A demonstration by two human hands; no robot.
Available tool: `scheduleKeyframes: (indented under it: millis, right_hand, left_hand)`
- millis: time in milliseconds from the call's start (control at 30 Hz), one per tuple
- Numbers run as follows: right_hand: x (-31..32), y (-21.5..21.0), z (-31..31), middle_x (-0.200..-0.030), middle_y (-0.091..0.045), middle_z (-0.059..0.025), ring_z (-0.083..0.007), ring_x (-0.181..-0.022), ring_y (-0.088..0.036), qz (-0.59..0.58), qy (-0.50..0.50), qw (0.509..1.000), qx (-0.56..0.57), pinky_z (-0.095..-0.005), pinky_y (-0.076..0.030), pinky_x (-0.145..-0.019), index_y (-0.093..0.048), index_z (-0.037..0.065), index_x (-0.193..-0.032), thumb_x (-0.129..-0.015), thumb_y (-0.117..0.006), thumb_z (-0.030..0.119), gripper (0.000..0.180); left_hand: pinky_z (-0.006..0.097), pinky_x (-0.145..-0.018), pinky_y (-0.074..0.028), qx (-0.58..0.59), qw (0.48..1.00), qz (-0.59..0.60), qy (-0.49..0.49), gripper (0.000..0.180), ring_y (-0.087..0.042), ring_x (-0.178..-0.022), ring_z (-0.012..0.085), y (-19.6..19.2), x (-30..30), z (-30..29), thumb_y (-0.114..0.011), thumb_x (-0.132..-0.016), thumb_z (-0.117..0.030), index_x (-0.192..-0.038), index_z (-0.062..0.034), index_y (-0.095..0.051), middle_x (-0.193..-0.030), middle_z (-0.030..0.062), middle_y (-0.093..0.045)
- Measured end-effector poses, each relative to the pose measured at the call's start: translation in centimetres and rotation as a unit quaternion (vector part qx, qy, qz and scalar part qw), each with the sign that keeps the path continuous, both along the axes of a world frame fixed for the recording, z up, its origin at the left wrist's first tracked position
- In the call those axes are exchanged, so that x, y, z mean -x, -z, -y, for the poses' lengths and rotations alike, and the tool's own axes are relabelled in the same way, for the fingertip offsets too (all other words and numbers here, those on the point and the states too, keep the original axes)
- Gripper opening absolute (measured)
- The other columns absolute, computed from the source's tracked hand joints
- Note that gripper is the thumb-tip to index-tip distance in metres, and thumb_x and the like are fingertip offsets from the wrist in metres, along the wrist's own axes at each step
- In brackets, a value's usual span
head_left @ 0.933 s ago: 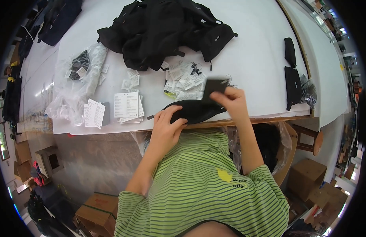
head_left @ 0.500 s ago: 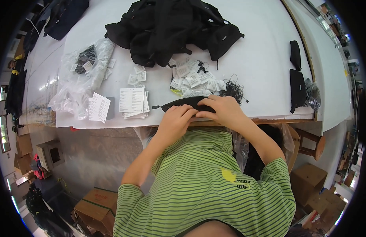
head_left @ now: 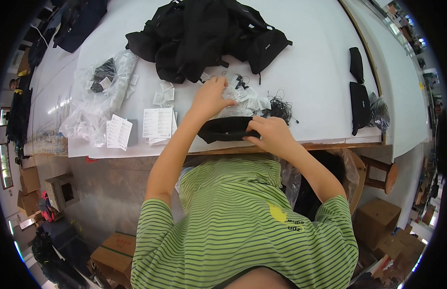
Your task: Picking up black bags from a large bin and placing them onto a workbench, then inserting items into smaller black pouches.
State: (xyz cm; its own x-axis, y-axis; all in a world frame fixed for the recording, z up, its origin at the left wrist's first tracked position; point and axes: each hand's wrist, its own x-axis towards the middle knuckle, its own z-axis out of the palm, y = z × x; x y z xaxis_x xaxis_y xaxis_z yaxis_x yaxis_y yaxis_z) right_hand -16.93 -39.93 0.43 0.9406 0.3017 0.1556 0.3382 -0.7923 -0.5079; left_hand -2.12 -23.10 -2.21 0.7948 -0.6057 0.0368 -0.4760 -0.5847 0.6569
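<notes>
A black fabric pouch (head_left: 223, 130) lies at the table's near edge, its opening spread a little. My right hand (head_left: 272, 136) pinches its right end between thumb and fingers. My left hand (head_left: 210, 100) is off the pouch and reaches over the left side of a pile of small white labels (head_left: 252, 96). Its thumb stands apart from the fingers, and I see nothing held there; the fingertips partly cover the labels. Beside the labels lies a tangle of thin black cords (head_left: 281, 110).
Black pouches form a heap (head_left: 199, 38) at the back. Printed cards (head_left: 157, 123) and more cards (head_left: 119, 132) lie to the left, near a clear plastic bag (head_left: 122, 82). Two black pouches (head_left: 360, 108) rest at the right edge. A wooden stool (head_left: 389, 177) stands below.
My left hand has let go of the pouch and moved forward to the labels. The pouch has opened somewhat, with my right hand still on it.
</notes>
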Motion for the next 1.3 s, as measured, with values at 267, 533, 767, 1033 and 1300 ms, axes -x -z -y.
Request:
scheduleKeyframes:
  millis: [267,533,767,1033,1300]
  right_hand:
    - [0.2,0.7,-0.1,-0.07,-0.057,-0.0011,-0.0211,-0.058,-0.052,0.061,0.017,0.998,0.022,-0.0334,-0.042,-0.056,-0.061,0.013,-0.077,-0.071,-0.076,0.026,0.021]
    - [-0.2,0.6,-0.3,-0.071,-0.057,-0.0013,-0.0212,-0.059,-0.053,0.063,0.017,0.998,0.025,-0.0329,-0.043,-0.056,-0.062,0.012,-0.077,-0.071,-0.076,0.026,0.02]
    - [0.2,0.6,-0.5,-0.069,-0.055,-0.0015,-0.021,-0.058,-0.053,0.077,0.025,0.996,0.039,-0.0321,-0.042,-0.055,-0.063,0.011,-0.077,-0.071,-0.076,0.026,0.021]
    - [-0.4,-2.0,-0.4,-0.063,-0.051,0.0006,-0.0161,-0.052,-0.05,0.202,0.03,0.979,0.007,-0.0285,-0.036,-0.05,-0.062,0.01,-0.077,-0.07,-0.077,0.023,0.021]
    - [-1.3,-6.0,-3.4,-0.059,-0.049,0.0012,-0.0148,-0.05,-0.049,0.267,0.08,0.959,-0.061,-0.0269,-0.033,-0.048,-0.064,0.009,-0.081,-0.071,-0.078,0.023,0.022]
  left_hand:
    - [0.036,-0.078,-0.046,-0.014,0.998,0.039,0.053,0.029,-0.055,-0.087,0.0282,0.2,-0.6,-1.0,-0.074,-0.072,-0.019,-0.087,-0.0014,-0.058,-0.085,0.0103,-0.056]
    - [0.037,-0.073,-0.046,0.097,0.994,-0.032,-0.043,0.018,-0.056,-0.089,0.0275,-3.2,2.3,-3.1,-0.068,-0.079,-0.016,-0.09,-0.0034,-0.063,-0.089,0.0096,-0.063]
    - [0.042,-0.098,-0.034,0.05,0.992,0.1,0.065,0.019,-0.047,-0.114,0.0294,-3.3,7.2,-5.2,-0.071,-0.079,-0.024,-0.091,-0.01,-0.067,-0.116,0.0064,-0.057]
    - [0.038,-0.101,-0.031,0.306,0.916,-0.021,-0.26,0.061,-0.042,-0.121,0.0242,1.1,11.6,-6.6,-0.078,-0.074,-0.019,-0.123,-0.0044,-0.045,-0.131,0.012,-0.042]
    - [0.036,-0.102,-0.04,0.659,0.534,-0.516,-0.121,0.051,-0.051,-0.116,0.02,-0.2,11.2,-1.8,-0.071,-0.082,-0.018,-0.124,-0.0062,-0.046,-0.123,0.0082,-0.054]
